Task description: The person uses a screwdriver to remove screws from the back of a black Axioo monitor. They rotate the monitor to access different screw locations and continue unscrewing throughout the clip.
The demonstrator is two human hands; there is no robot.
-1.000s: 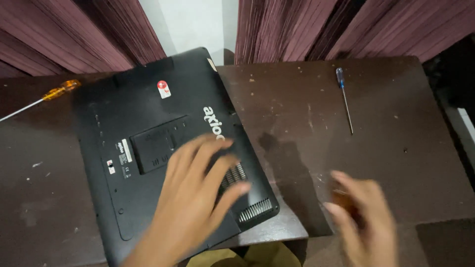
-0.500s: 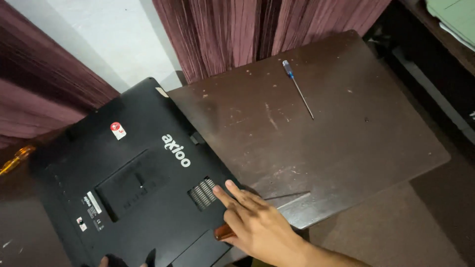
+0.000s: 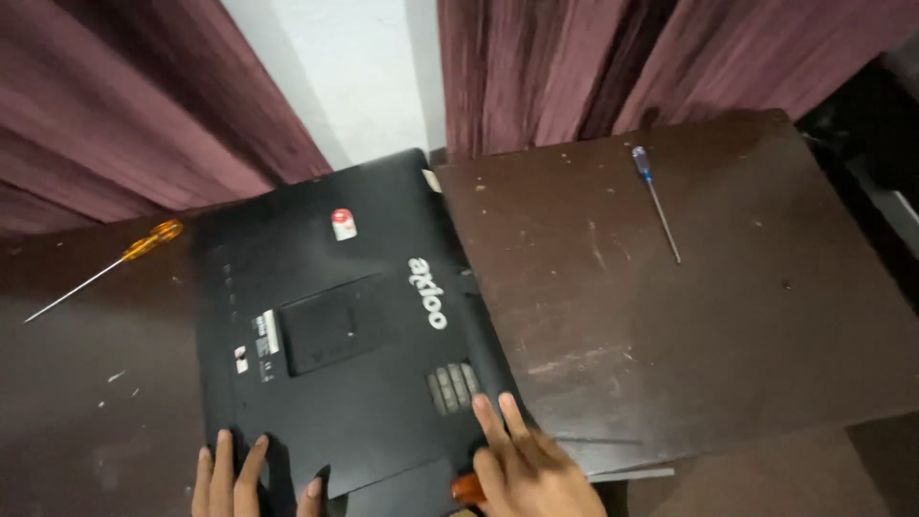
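Lying bottom-up across the dark wooden table (image 3: 689,316), the black laptop (image 3: 335,335) runs its long axis away from the person. Both hands sit at its near edge: the left hand (image 3: 239,479) spread flat, fingers on the casing; the right hand (image 3: 522,464) touching the near right corner, an orange object (image 3: 466,488) beneath it.

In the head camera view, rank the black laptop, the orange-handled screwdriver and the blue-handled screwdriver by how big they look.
1. Black laptop, lying bottom up, by far the largest.
2. and 3. Orange-handled screwdriver and blue-handled screwdriver: both look about alike in length. The orange one seems slightly longer, but the tilted view makes that unsure.
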